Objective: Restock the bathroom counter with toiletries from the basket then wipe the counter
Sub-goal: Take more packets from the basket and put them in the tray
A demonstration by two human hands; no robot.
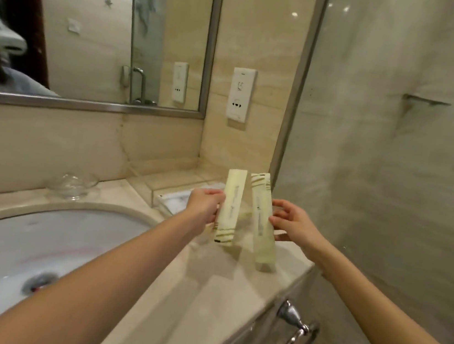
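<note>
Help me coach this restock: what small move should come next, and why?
Probably lower both onto the tray just behind them. The left hand grips the left packet and the right hand pinches the right packet, both roughly upright over the counter.

Glossy marble counter (pixel 205 284), shiny white ceramic sink (pixel 8 244), clear glass dish (pixel 74 185), polished chrome towel ring (pixel 294 342).

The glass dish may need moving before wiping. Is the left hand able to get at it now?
Probably not yet: the left hand grips a packet, though the way to the dish looks open.
</note>
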